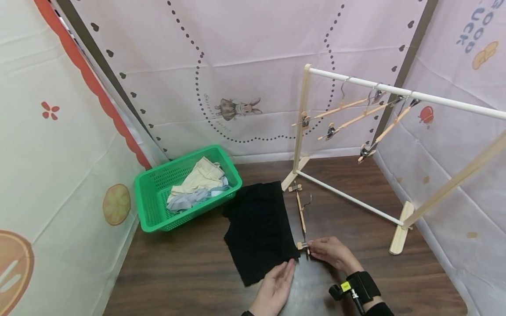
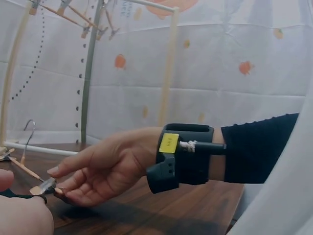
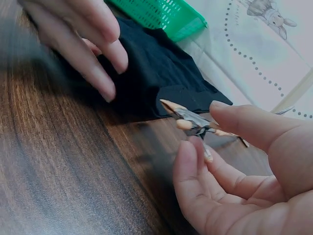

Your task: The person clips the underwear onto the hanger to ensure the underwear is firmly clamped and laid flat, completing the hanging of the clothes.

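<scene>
Black shorts (image 1: 261, 224) lie flat with their waistband edge toward the right. Along that edge lies a wooden clip hanger (image 1: 301, 210), its hook pointing right and a metal-and-wood clip at each end. My right hand (image 1: 334, 253) holds the near clip (image 3: 195, 121) between thumb and fingers. That clip sits close to the waistband corner. At the same corner is my left hand (image 1: 275, 285), its fingers (image 3: 100, 81) extended over or beside the black cloth in the right wrist view. The left wrist view shows only part of the left hand (image 2: 27, 215).
A green basket (image 1: 148, 206) with cream and light-blue cloths (image 1: 199, 182) stands left of the shorts. On the right stands a rack with a white rail (image 1: 395, 90), wooden legs and a low white bar (image 1: 348, 195). Three clip hangers (image 1: 357, 116) hang from the rail.
</scene>
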Motion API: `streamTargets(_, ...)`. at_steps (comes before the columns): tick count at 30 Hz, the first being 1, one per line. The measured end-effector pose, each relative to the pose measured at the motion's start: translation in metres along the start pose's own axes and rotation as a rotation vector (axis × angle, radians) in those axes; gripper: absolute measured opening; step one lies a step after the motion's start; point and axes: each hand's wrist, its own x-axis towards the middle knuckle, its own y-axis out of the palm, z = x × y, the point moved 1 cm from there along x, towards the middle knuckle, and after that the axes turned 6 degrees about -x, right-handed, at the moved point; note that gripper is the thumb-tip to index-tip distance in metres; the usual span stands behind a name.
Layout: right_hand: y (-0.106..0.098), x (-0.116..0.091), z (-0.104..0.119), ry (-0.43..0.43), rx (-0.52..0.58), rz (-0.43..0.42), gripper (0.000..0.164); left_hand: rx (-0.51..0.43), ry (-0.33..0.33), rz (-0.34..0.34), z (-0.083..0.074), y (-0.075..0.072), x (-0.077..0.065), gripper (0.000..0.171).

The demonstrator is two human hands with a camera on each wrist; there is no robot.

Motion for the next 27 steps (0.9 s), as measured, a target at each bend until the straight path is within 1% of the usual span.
streamTargets(3,0.000,0.000,0.000,0.015,0.006,-0.016,0.038,0.005,-0.014,0.016,0.001,0.001,0.003,0.077)
streamTargets(5,0.001,0.000,0.001,0.022,0.018,-0.016,0.035,0.017,-0.006,0.015,0.000,0.003,0.009,0.076)
streamTargets(6,0.001,-0.001,0.001,0.025,0.024,-0.016,0.034,0.021,0.002,0.007,0.000,0.004,0.012,0.076)
streamTargets(8,0.001,-0.001,0.003,0.033,0.029,-0.015,0.033,0.052,0.025,-0.045,-0.001,0.007,0.020,0.076)
streamTargets(10,0.001,0.000,0.003,0.046,0.018,-0.025,0.034,0.128,0.057,-0.106,-0.002,0.009,0.029,0.078)
streamTargets(13,0.002,0.000,0.004,0.064,-0.029,-0.061,0.036,0.258,0.101,-0.175,0.000,0.012,0.040,0.081)
streamTargets(16,0.004,0.000,0.005,0.081,-0.082,-0.094,0.037,0.383,0.176,-0.196,0.002,0.014,0.048,0.078)
streamTargets(17,0.004,-0.001,0.005,0.080,-0.099,-0.096,0.037,0.407,0.206,-0.204,0.002,0.014,0.050,0.077)
streamTargets(18,0.005,-0.001,0.006,0.079,-0.111,-0.093,0.037,0.431,0.237,-0.210,0.001,0.013,0.051,0.080)
streamTargets(20,0.006,0.000,0.006,0.073,-0.119,-0.074,0.037,0.464,0.290,-0.204,-0.002,0.012,0.052,0.086)
streamTargets(22,0.007,0.000,0.008,0.068,-0.104,-0.057,0.036,0.472,0.315,-0.184,-0.008,0.011,0.052,0.091)
streamTargets(24,0.007,0.001,0.010,0.069,-0.074,-0.046,0.033,0.467,0.319,-0.155,-0.013,0.010,0.053,0.092)
streamTargets(27,0.008,0.002,0.012,0.073,-0.024,-0.039,0.028,0.459,0.316,-0.131,-0.018,0.010,0.054,0.087)
